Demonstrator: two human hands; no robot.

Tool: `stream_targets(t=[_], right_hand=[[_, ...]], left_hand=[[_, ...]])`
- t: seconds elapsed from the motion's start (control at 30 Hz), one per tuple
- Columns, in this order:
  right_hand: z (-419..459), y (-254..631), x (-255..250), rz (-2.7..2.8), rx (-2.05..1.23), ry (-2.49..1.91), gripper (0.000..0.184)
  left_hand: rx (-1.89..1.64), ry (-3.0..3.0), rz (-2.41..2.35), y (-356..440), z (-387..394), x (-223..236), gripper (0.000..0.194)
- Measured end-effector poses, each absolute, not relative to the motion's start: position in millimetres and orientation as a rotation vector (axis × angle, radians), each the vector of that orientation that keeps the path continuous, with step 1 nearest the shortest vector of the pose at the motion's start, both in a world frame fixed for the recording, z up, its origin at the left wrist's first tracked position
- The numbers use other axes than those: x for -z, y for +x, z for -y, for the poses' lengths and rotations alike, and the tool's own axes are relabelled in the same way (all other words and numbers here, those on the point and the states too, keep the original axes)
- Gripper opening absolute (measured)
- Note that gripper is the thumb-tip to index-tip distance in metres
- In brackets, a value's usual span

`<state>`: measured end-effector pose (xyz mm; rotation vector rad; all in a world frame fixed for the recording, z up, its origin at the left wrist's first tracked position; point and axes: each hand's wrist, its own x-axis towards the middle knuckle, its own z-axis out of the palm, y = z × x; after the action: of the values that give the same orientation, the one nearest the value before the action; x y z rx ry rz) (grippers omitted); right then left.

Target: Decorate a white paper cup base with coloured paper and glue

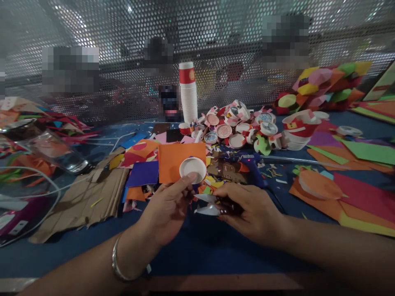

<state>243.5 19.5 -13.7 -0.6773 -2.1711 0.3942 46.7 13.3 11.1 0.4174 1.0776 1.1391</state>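
Note:
My left hand (168, 209), with a metal bangle at the wrist, pinches a round white paper cup base (189, 167) between thumb and fingers. Right behind the cup base is an orange paper sheet (169, 160); whether my fingers also hold it, I cannot tell. My right hand (249, 209) is wrapped round the dark handles of a pair of scissors (210, 209). Their blades are parted and point left, close to my left fingertips. Beneath the hands, coloured paper scraps (211, 183) and a purple paper square (142, 173) lie on the blue table (182, 250).
Behind stand a tall stack of paper cups (189, 98) and a heap of cut cup bases (237, 125). A blue glue gun (256, 168) lies right of centre. Cardboard (86, 197) and a glass jar (58, 150) are left, coloured paper sheets (364, 193) right. A perforated metal screen (123, 33) rises behind.

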Motion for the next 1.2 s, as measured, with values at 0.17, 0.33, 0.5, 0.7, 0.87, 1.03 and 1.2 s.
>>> stream_targets(t=[0.17,0.33,0.5,0.7,0.87,1.03,1.2], right_hand=[[-17,241,13,2.183,-0.344,-0.703,0.009],[-14,237,11,2.149,-0.303,-0.718,0.010],[-14,237,12,2.118,-0.312,-0.737,0.010],[-14,237,13,2.093,-0.290,-0.818,0.009],[-14,235,14,2.095,-0.274,-0.812,0.009],[-15,235,14,2.088,-0.346,-0.762,0.013],[-15,236,14,2.060,-0.388,-0.733,0.015]], left_hand=[[-1.103,0.437,-1.023,54,-5,-12,0.029],[-1.095,0.461,-0.923,63,2,-13,0.024],[-1.084,0.438,-0.851,63,3,-12,0.027],[-1.127,0.458,-0.808,65,4,-9,0.023],[-1.137,0.463,-0.795,66,4,-11,0.026],[-1.138,0.500,-0.781,66,6,-11,0.031],[-1.161,0.548,-0.802,66,6,-11,0.023]])
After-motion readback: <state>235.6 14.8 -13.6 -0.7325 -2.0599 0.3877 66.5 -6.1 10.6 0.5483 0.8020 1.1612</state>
